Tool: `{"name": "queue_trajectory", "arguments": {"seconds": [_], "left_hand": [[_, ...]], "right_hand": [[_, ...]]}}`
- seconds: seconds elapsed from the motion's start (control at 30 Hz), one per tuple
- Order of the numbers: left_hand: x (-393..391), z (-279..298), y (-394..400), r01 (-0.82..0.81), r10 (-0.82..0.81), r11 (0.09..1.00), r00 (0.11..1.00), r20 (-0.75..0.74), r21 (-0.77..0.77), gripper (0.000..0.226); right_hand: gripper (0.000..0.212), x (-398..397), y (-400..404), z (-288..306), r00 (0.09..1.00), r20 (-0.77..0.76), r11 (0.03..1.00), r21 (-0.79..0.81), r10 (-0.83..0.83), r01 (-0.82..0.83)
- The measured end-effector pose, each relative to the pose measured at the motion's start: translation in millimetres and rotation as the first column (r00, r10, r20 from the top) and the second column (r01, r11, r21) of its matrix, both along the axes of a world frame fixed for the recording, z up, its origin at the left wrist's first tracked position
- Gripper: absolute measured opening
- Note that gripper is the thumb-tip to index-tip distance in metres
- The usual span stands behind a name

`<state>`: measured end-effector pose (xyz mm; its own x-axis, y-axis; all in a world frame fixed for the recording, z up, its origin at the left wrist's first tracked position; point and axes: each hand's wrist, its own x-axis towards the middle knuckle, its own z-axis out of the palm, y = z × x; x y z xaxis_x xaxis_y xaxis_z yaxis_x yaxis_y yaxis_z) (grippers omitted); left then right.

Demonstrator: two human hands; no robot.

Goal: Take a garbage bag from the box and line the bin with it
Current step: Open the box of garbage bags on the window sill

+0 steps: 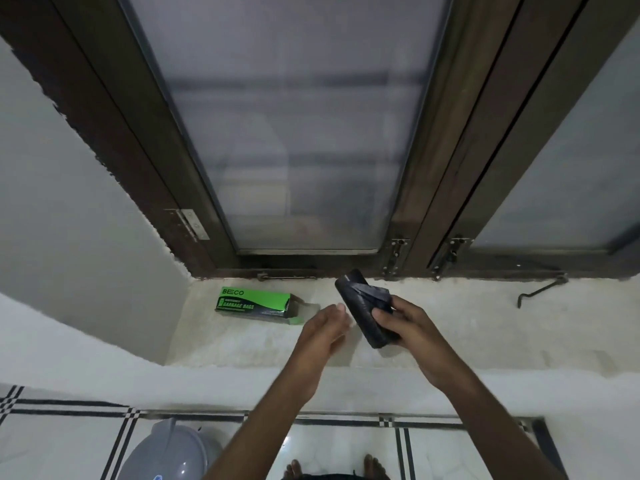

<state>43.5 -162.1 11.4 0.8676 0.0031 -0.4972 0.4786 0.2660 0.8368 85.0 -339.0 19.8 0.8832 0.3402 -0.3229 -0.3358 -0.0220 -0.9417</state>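
Note:
A green and black garbage bag box (254, 305) lies on the window sill (467, 327), its right end open. My right hand (403, 323) grips a black roll of garbage bags (360, 306) above the sill, to the right of the box. A loose strip of bag lies across the roll's upper end. My left hand (323, 332) is held with relaxed fingers just left of the roll and holds nothing. The grey bin (169, 455) stands on the floor at the lower left, with its lid on.
A dark-framed window with frosted glass (301, 133) rises behind the sill. A metal window stay (540, 289) lies on the sill at the right. My bare feet (332, 467) stand on the white tiled floor with black lines.

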Motion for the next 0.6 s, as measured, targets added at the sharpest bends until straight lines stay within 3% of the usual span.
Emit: {"name": "queue_trajectory", "arguments": {"seconds": [0.1,0.17,0.23,0.3,0.37,0.5,0.6], "left_hand": [[15.5,-0.2,-13.3,0.056,-0.058,0.981,0.998,-0.008,-0.188,0.042],[23.4,0.7,-22.8,0.052,-0.058,0.983,0.998,-0.029,-0.177,0.048],[28.4,-1.7,-28.9,-0.008,-0.002,0.992,0.997,-0.082,-0.128,0.05],[30.8,-3.5,-31.1,-0.047,0.029,0.987,0.993,-0.116,-0.151,0.052],[32.7,-3.1,-32.3,-0.01,-0.017,0.971,0.994,-0.11,-0.237,0.054],[34.9,6.0,-35.5,-0.054,-0.008,0.902,0.99,-0.141,-0.429,0.04],[34.0,9.9,-40.9,-0.066,-0.039,0.847,0.982,-0.185,-0.528,0.045]], "right_hand": [[0.024,-7.8,-2.8,3.1,0.999,0.007,0.999,0.001,-0.049,0.049],[0.017,-9.0,-6.5,0.6,0.987,0.109,0.985,-0.105,-0.122,0.133],[0.028,-8.4,-12.1,-2.5,0.962,0.224,0.958,-0.204,-0.157,0.204],[0.034,-7.3,-16.5,-0.2,0.957,0.211,0.961,-0.15,-0.197,0.231],[0.027,-5.7,-20.5,5.4,0.965,0.152,0.972,-0.061,-0.214,0.225],[0.023,-4.4,-22.9,14.2,0.98,0.006,0.976,0.088,-0.199,0.198],[0.025,-2.2,-25.8,17.4,0.976,-0.043,0.965,0.146,-0.214,0.218]]}}
